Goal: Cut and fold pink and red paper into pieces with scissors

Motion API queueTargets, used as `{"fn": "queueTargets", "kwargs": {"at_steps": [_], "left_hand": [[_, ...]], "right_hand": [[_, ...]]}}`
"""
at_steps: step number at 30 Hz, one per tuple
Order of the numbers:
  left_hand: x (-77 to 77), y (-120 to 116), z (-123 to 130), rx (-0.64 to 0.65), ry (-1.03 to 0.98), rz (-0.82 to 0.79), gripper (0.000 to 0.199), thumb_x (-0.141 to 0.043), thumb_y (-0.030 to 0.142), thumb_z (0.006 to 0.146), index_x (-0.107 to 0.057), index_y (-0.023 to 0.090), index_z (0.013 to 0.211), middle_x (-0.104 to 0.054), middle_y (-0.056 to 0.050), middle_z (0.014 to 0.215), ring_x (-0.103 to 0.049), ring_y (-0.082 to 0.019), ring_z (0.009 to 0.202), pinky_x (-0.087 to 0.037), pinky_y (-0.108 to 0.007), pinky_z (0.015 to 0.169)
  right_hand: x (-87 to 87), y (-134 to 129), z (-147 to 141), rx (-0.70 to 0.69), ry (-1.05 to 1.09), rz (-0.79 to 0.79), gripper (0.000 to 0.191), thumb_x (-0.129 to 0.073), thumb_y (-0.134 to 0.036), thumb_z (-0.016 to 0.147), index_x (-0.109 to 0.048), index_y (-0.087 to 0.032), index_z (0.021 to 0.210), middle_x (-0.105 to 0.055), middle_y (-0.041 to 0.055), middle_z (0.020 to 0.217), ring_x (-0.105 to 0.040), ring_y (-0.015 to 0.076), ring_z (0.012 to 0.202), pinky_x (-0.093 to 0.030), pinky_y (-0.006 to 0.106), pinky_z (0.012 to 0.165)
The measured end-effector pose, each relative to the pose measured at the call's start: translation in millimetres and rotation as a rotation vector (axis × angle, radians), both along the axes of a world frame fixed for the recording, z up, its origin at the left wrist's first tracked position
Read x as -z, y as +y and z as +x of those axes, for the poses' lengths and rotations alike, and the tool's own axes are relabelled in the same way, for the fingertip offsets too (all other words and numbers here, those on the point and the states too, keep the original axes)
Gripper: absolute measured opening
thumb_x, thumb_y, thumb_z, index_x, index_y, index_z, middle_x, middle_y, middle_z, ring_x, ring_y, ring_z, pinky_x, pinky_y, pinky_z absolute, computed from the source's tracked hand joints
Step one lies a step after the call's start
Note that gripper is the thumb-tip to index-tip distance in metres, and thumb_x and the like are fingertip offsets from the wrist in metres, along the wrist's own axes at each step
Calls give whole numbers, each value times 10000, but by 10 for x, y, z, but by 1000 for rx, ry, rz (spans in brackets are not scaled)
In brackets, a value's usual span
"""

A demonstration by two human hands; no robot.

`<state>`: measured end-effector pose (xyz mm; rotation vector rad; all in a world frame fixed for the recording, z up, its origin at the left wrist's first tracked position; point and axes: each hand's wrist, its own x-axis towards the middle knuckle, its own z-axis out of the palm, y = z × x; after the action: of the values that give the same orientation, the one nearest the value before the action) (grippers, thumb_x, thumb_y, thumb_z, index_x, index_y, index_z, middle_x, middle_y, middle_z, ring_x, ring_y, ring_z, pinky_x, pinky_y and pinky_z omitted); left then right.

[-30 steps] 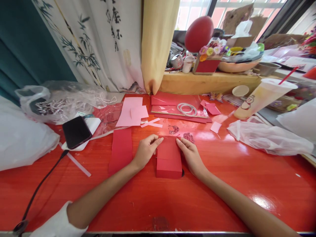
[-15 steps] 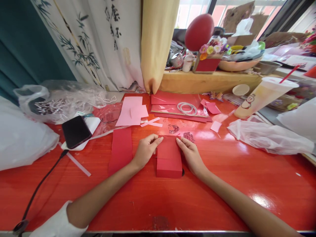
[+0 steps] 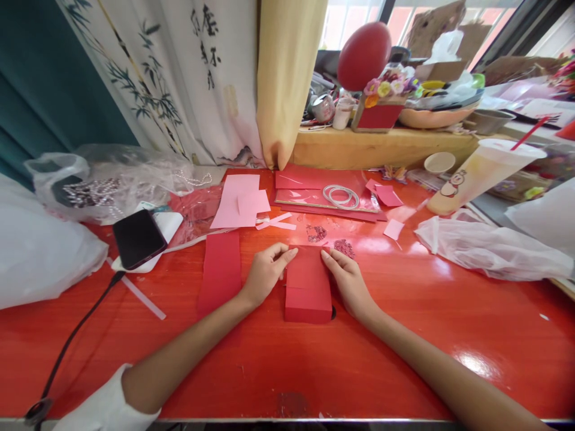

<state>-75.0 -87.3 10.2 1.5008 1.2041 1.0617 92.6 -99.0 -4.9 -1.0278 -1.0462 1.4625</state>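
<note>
A folded piece of red paper (image 3: 308, 281) stands over the table between my two hands, its creased lower part bent downward at the near end. My left hand (image 3: 268, 272) pinches its far left corner between thumb and fingers. At the far right corner, my right hand (image 3: 348, 281) grips it the same way. Something small and dark shows beside the paper's near right corner, mostly hidden. Left of my left hand lies a flat strip of red paper (image 3: 221, 269). Just beyond the held paper are two dark red glittery patches, one of them a heart-like shape (image 3: 344, 248).
Pink paper sheets (image 3: 233, 200) and a coil of white cord (image 3: 340, 196) on red sheets lie at the back. A black phone (image 3: 139, 239) with a cable is at left. A tilted drink cup (image 3: 476, 173) and a plastic bag (image 3: 489, 248) are at right.
Both hands keep their hold on the red paper at nearly the same spot. The view has shifted very slightly; nothing else visibly differs.
</note>
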Motion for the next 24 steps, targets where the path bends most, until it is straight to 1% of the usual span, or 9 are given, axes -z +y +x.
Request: {"fn": "queueTargets", "kwargs": {"at_steps": [5, 7, 10, 14, 16, 18, 20, 21, 24], "left_hand": [[16, 37, 4, 9, 18, 16, 287, -506, 415, 803, -457, 182, 642, -423, 56, 552, -398, -78, 499, -337, -214, 524], [-47, 55, -20, 92, 57, -4, 250, -540, 409, 775, -509, 181, 679, -489, 36, 619, -457, -97, 574, -366, -222, 566], [-222, 54, -85, 321, 153, -88, 245, -578, 424, 732, -572, 179, 723, -539, 12, 659, -487, -123, 607, -366, -236, 558], [-413, -16, -134, 529, 330, -93, 367, -578, 461, 716, -434, 174, 539, -360, 43, 533, -318, -81, 493, -226, -225, 458], [-429, -56, -125, 614, 405, -111, 437, -593, 469, 697, -344, 172, 495, -267, 51, 512, -249, -71, 477, -175, -228, 439], [-399, -71, -111, 658, 455, -144, 436, -605, 461, 683, -351, 168, 485, -256, 53, 502, -252, -68, 475, -174, -222, 430], [-352, -42, -117, 599, 460, -162, 403, -615, 450, 673, -413, 159, 480, -295, 54, 487, -287, -69, 477, -198, -213, 434], [-330, -11, -132, 524, 429, -169, 382, -621, 445, 667, -453, 154, 485, -328, 54, 480, -307, -70, 478, -218, -209, 441], [-279, 120, -213, 153, 174, -169, 302, -656, 417, 644, -574, 141, 551, -474, 35, 505, -393, -84, 486, -293, -213, 471]], "right_hand": [[-34, -8, 17, 6, -80, 45, 218, -548, -410, 812, -548, -214, 715, -558, -13, 681, -487, 136, 623, -386, 261, 602], [-99, -7, 58, 21, -175, 87, 270, -545, -421, 808, -494, -207, 651, -492, -23, 613, -429, 123, 563, -340, 247, 534], [-259, -16, 140, 12, -423, 211, 343, -524, -423, 818, -420, -203, 576, -389, -31, 535, -346, 110, 503, -263, 246, 471], [-461, -92, 190, -253, -748, 420, 288, -452, -345, 869, -508, -204, 625, -438, -20, 532, -356, 104, 481, -262, 256, 473], [-514, -142, 180, -376, -813, 471, 284, -413, -314, 889, -530, -203, 656, -453, -19, 541, -357, 98, 470, -275, 251, 469], [-546, -166, 174, -453, -859, 471, 293, -389, -310, 901, -542, -197, 679, -473, -17, 558, -380, 96, 476, -303, 244, 474], [-572, -144, 197, -431, -893, 436, 270, -387, -333, 904, -575, -190, 774, -557, 2, 646, -474, 112, 548, -369, 246, 524], [-584, -116, 222, -381, -902, 411, 259, -390, -352, 903, -584, -187, 857, -604, 20, 732, -529, 128, 620, -408, 255, 571], [-601, -12, 334, -191, -911, 364, 320, -411, -420, 885, -536, -187, 1064, -635, 70, 984, -597, 180, 847, -475, 311, 729]]}}
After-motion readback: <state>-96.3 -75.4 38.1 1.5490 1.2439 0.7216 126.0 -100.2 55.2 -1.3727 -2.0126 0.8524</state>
